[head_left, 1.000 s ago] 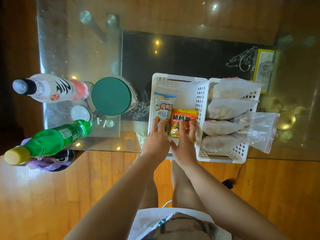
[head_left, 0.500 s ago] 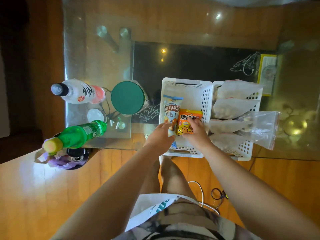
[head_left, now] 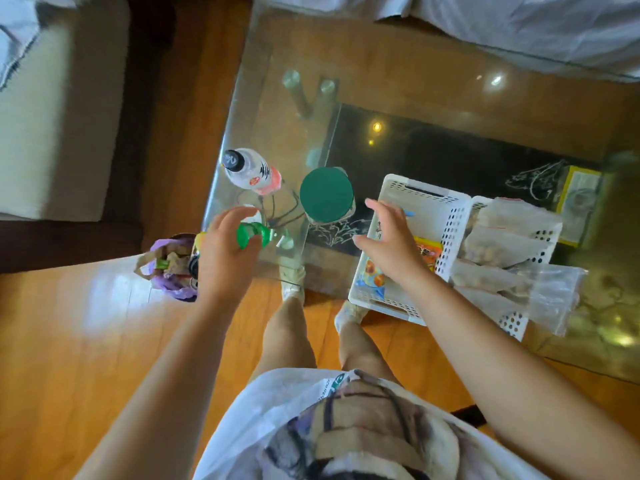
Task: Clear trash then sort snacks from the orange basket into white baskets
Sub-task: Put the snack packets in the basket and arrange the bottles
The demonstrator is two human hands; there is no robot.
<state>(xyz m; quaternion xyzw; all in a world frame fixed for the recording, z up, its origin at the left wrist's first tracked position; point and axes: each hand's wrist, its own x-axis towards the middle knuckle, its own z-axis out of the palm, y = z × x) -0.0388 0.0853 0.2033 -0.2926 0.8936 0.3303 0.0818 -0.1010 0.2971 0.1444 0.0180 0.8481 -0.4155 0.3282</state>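
My left hand (head_left: 227, 251) lies over the green bottle (head_left: 254, 234) at the glass table's near left corner, fingers loosely curved, with no firm grip visible. With its fingers spread, my right hand (head_left: 389, 242) hovers over the left white basket (head_left: 420, 199) and holds nothing. That basket holds an orange snack packet (head_left: 428, 252) and a blue-edged packet (head_left: 372, 277). The right white basket (head_left: 545, 235) is filled with several clear bags (head_left: 509, 242). No orange basket is in view.
A white bottle (head_left: 251, 172) and a green-lidded jar (head_left: 326, 195) stand behind the green bottle. A bin lined with a purple bag (head_left: 169, 271) sits on the wooden floor left of the table. A yellow box (head_left: 577, 199) lies far right. My legs stand at the table edge.
Both hands let go of the packets in the left basket. My left hand swung left onto the green bottle and my right hand rose above the basket. The view widened.
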